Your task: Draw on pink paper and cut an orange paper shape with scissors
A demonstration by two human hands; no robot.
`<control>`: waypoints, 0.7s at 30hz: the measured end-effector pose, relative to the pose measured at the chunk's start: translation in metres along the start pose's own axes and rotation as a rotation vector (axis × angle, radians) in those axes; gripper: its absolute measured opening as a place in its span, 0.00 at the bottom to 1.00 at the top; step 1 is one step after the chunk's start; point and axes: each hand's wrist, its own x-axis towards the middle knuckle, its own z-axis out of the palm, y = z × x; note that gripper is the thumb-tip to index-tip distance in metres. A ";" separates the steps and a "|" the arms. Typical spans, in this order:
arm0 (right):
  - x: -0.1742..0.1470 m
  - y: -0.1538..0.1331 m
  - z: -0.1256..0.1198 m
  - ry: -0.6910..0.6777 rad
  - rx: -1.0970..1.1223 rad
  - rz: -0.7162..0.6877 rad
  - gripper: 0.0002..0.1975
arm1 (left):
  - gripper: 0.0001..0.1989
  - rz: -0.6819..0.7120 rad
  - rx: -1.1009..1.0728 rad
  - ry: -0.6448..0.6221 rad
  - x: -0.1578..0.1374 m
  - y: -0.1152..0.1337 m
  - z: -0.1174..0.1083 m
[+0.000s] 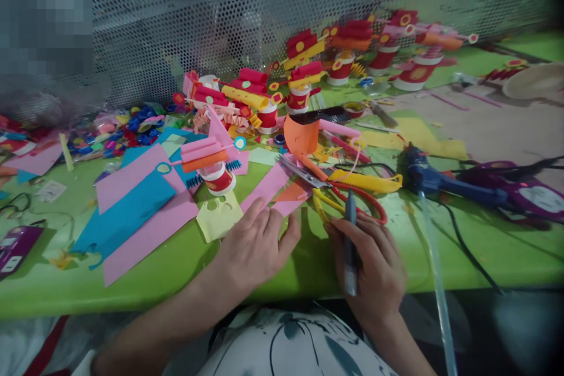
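My left hand [258, 244] rests at the table's front edge, its fingers apart over the near end of a pink paper strip [264, 188]. My right hand [374, 258] is closed around a grey pen [351, 247], which stands nearly upright with its tip away from me. Just beyond that hand lie scissors [315, 179] with red and yellow handles, blades toward the far left; the fingertips are close to the handles, and I cannot tell if they touch. A small paper-cup figure [217, 178] with pink and orange rolls stands beyond my left hand, beside a cut pale-yellow paper piece [218, 217].
Blue paper [127, 211] and pink paper [145, 241] sheets lie at left. Several finished cup figures [299, 97] line the mesh panel [211, 23]. A blue glue gun [449, 182] with a clear glue stick [436, 282] and cable lies at right. A purple phone-like device [20, 247] sits far left.
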 end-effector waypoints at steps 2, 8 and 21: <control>0.001 -0.001 -0.001 -0.010 -0.013 -0.005 0.14 | 0.15 0.046 0.009 0.010 -0.013 0.005 -0.001; -0.001 -0.001 -0.001 -0.049 -0.032 0.022 0.12 | 0.12 -0.016 -0.120 -0.021 -0.051 0.005 -0.008; -0.007 0.008 0.004 -0.039 -0.080 -0.014 0.18 | 0.18 -0.283 -0.325 0.082 -0.109 0.014 -0.006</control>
